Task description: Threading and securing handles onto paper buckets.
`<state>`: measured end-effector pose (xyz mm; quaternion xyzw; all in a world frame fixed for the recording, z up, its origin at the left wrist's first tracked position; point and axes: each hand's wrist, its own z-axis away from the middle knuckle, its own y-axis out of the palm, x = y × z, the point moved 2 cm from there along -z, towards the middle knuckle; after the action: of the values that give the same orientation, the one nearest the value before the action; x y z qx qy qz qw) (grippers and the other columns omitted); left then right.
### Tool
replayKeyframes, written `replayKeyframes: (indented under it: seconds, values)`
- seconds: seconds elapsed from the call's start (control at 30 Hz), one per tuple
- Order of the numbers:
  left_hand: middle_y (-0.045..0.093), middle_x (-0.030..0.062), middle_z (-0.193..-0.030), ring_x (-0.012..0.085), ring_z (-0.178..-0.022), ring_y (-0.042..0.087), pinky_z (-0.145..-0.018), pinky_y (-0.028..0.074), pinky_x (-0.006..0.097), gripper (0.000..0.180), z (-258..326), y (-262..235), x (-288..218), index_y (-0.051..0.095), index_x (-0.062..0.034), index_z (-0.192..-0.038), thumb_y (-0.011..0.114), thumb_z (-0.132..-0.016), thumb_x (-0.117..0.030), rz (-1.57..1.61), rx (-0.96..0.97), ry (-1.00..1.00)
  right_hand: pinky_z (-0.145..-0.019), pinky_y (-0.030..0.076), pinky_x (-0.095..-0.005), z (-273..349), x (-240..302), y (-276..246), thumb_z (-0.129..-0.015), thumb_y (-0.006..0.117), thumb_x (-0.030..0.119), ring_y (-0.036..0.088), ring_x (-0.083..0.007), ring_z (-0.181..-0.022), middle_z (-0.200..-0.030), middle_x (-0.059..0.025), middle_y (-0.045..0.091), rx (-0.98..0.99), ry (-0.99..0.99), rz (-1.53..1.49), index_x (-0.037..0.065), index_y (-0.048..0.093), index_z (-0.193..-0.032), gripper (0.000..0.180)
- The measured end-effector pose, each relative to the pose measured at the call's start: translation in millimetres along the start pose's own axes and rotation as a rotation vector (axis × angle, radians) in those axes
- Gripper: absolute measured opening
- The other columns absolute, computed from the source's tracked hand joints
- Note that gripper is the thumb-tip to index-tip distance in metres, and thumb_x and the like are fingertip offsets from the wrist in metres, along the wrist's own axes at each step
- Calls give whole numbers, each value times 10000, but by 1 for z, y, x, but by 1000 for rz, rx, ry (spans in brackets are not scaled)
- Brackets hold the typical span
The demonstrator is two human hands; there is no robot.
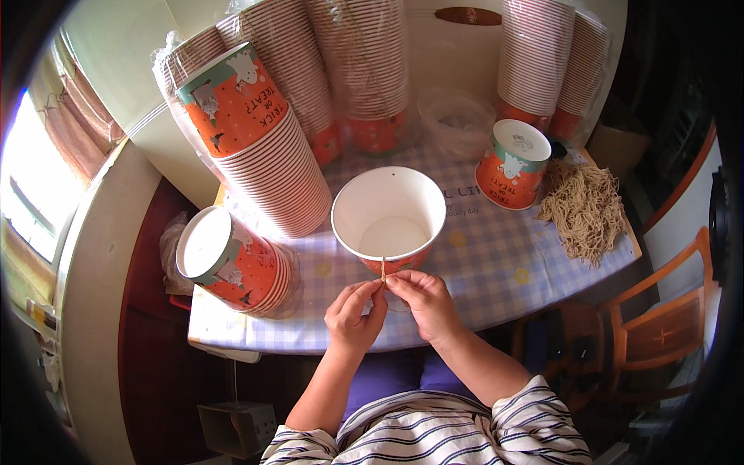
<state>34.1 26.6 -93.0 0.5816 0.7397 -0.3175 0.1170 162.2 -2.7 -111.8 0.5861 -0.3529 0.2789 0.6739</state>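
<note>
1. One table under a blue-and-white checked cloth (480, 271) carries everything I work with.
2. At its far side stand plastic-bagged columns of nested paper buckets (360, 70): three to the left, two to the right. I can't count the buckets inside.
3. On the left leans one tall pile of upside-down orange buckets (236, 108); nearer me is one shorter upside-down pile with a white base on top (252, 271).
4. One orange paper bucket with a white inside (389, 209) stands mouth up at the near middle, just in front of my hands. I judge it partway done: cord is at its near rim, but no finished handle shows.
5. To the right, one orange bucket turned base up (511, 174) stands alone; whether it is finished I can't tell.
6. Beside it lies one tangled heap of tan cord (585, 209), its strands too many to count.
7. My two hands meet below the near rim: left hand (355, 316) and right hand (425, 302) each have thumb and forefinger pinched together on the cord.
8. That one short tan cord (384, 267) hangs over the near rim; I can't see a knot.
9. One small dark hole (393, 174) in the far wall shows no cord, so that side seems left to do.
</note>
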Motion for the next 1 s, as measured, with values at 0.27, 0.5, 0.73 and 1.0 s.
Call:
replayKeyframes:
  seconds: [0.27, 0.5, 0.73, 1.0]
  values:
    - [680, 117, -805, 168, -698, 672, -630, 532, 251, 184, 11, 0, 7, 654, 15, -910, 683, -748, 99, 152, 18, -200, -747, 460, -224, -2, 7, 4, -907, 644, 188, 588, -56, -842, -921, -1, 687, -28, 96, 61, 37, 697, -1021, 197]
    - [681, 96, -843, 146, -727, 662, -656, 547, 250, 73, 17, 3, 7, 643, 73, -930, 632, -864, 43, 610, -45, -613, -662, 403, -205, -6, -4, 1, -894, 663, 212, 533, -23, -747, -893, 23, 691, 4, 96, -20, 80, 714, -954, 154]
    - [678, 92, -854, 144, -717, 653, -681, 549, 262, 103, 19, 2, 16, 643, 67, -956, 587, -916, -10, 771, -45, -729, -691, 442, -196, -7, 0, -3, -908, 664, 211, 572, -38, -764, -867, -5, 688, -61, -77, 148, 45, 687, -979, 181]
    - [665, 76, -845, 135, -718, 643, -673, 539, 258, 122, 18, 6, 18, 624, 58, -984, 600, -924, -45, 864, -29, -743, -630, 392, -200, -5, 5, 0, -898, 665, 186, 530, -34, -713, -857, 4, 681, -26, -107, 124, 46, 684, -964, 156]
